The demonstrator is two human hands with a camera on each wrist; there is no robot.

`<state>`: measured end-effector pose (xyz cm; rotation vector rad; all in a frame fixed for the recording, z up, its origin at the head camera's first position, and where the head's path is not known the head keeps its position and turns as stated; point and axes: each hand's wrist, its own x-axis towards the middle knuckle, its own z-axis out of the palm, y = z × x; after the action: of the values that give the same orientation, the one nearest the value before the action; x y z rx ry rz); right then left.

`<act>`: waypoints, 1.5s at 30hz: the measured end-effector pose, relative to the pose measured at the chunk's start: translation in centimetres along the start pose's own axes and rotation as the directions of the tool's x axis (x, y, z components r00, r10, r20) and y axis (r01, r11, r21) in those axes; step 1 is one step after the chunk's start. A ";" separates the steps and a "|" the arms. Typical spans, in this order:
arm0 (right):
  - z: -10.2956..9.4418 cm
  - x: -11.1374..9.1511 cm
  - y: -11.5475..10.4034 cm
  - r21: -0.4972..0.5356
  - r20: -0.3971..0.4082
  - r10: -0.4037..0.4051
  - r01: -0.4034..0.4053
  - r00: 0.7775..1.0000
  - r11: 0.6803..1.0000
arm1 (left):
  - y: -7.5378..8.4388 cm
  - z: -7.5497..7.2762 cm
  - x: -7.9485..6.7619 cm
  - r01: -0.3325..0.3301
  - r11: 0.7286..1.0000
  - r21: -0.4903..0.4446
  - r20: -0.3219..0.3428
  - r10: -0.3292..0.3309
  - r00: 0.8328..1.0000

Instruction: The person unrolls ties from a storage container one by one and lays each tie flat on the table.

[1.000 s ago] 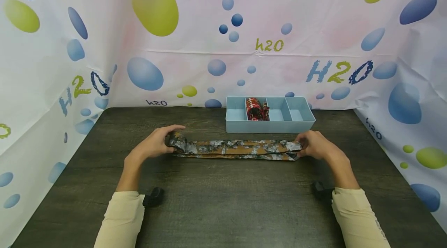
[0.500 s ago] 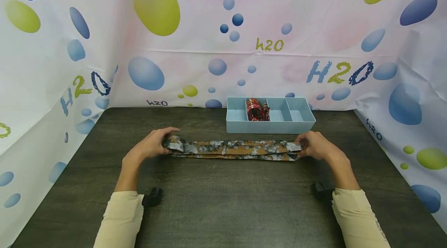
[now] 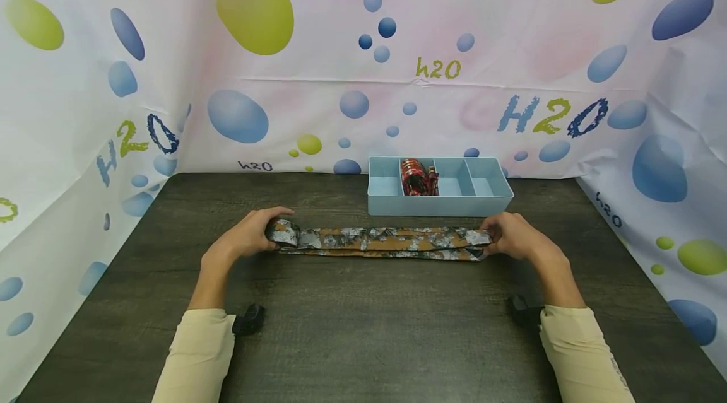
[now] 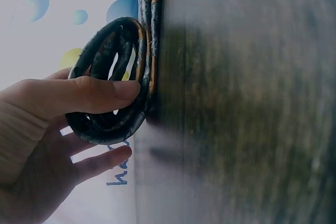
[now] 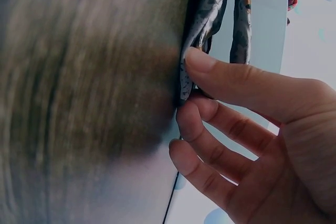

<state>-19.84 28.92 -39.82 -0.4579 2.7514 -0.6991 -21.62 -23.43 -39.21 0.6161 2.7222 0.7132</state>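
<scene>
A long camouflage-print cloth strip (image 3: 392, 242), brown, grey and white, lies folded lengthwise across the dark table. Its left end is wound into a loose oval roll (image 4: 107, 80), with open gaps between the turns. My left hand (image 3: 244, 236) holds this roll, thumb across its near side and fingers around the far side. At the other end, my right hand (image 3: 517, 236) pinches the strip's tip between thumb and fingers. In the right wrist view the layers of the strip (image 5: 210, 9) stand slightly apart above the thumb (image 5: 202, 61).
A light blue divided box (image 3: 440, 206) stands behind the strip, near the table's back edge. One compartment holds a rolled red plaid cloth (image 3: 414, 178). A printed sheet (image 3: 318, 75) hangs behind and along both sides of the dark wooden table (image 3: 375, 333).
My left hand has shifted slightly left with the roll, and its raised finger has come in closer. The roll has turned a little. My right hand stays at the strip's right end.
</scene>
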 end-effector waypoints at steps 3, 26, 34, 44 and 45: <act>0.0 0.0 0.0 -0.003 -0.003 -0.004 0.004 1.000 1.000 | 0.1 0.0 0.0 -0.003 1.000 0.003 -0.001 0.003 1.000; 0.1 0.0 0.1 0.001 0.003 0.015 -0.015 1.000 1.000 | 0.6 0.2 0.2 -0.073 0.997 0.006 -0.026 0.073 0.997; 0.1 0.0 0.1 0.005 -0.003 0.010 -0.010 1.000 1.000 | 0.8 0.7 0.6 -0.093 0.996 -0.006 -0.029 0.093 0.995; 0.1 0.0 0.2 -0.004 -0.003 0.000 0.000 1.000 1.000 | 0.9 0.9 0.7 -0.082 0.997 0.002 -0.027 0.082 0.996; 0.1 0.0 0.2 -0.002 -0.001 0.004 -0.004 1.000 1.000 | 0.9 0.9 0.7 -0.080 0.997 0.002 -0.025 0.080 0.996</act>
<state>-19.90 29.02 -39.95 -0.4527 2.7540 -0.6955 -21.64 -22.03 -39.60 0.7250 2.7349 0.7430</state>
